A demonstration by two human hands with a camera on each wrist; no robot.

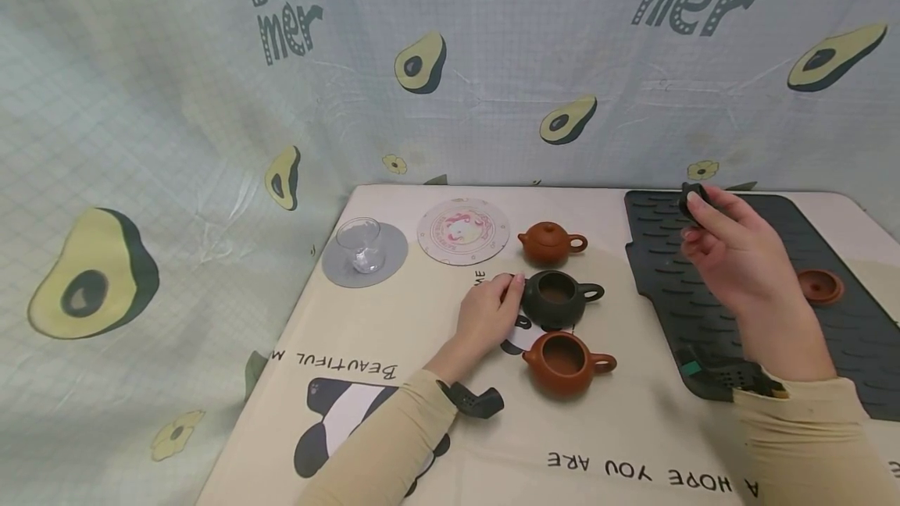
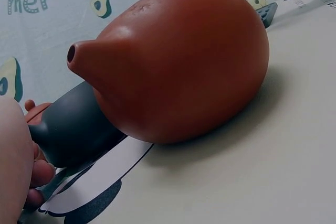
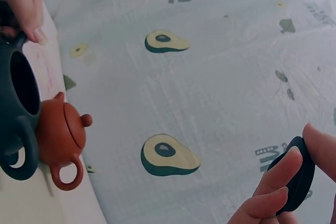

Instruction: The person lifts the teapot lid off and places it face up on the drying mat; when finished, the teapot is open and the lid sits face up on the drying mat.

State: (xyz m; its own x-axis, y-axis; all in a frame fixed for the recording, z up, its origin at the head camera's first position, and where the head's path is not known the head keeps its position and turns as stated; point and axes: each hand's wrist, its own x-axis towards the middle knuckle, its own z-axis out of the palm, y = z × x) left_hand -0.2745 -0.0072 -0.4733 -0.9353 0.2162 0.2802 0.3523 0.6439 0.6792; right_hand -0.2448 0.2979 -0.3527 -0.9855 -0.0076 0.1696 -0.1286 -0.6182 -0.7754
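Note:
A dark green-black teapot [image 1: 562, 300] stands on the table without its lid, its handle to the right. My left hand [image 1: 490, 311] pinches it at the spout. Raised over the black mat, my right hand [image 1: 738, 252] holds the dark round lid [image 3: 300, 174] between thumb and fingers. Just nearer than the dark pot is a lidless red-brown teapot [image 1: 565, 365], which fills much of the left wrist view. Behind the dark pot stands a smaller-looking red-brown teapot [image 1: 547, 244] with its lid on.
A red-brown lid [image 1: 820, 286] lies on the black ridged mat [image 1: 654, 256] at the right. Back left, a clear glass cup [image 1: 362, 244] stands on a grey round coaster [image 1: 332, 268]. Beside it lies a pink-patterned round mat [image 1: 464, 230]. A printed curtain [image 1: 492, 45] hangs behind the table.

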